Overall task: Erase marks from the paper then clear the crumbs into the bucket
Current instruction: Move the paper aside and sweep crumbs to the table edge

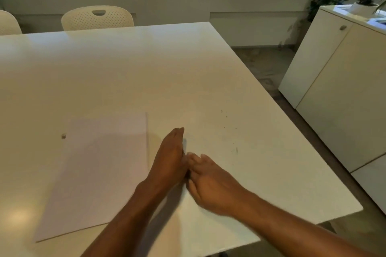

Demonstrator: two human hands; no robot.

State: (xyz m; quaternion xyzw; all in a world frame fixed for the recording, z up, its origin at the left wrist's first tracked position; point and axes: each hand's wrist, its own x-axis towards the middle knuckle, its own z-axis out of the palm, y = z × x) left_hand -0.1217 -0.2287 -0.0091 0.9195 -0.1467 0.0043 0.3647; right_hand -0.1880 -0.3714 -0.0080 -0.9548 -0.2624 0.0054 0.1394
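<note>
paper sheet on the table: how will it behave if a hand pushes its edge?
The paper lies flat and thin on the glossy table, so it would probably slide easily. Nothing weighs it down, so it may skew or buckle instead of moving straight. Likely floppy if lifted by one corner.

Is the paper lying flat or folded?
Flat: the paper lies spread on the table, no fold or lifted corner visible.

White table; white paper; cream perforated chair.
</note>
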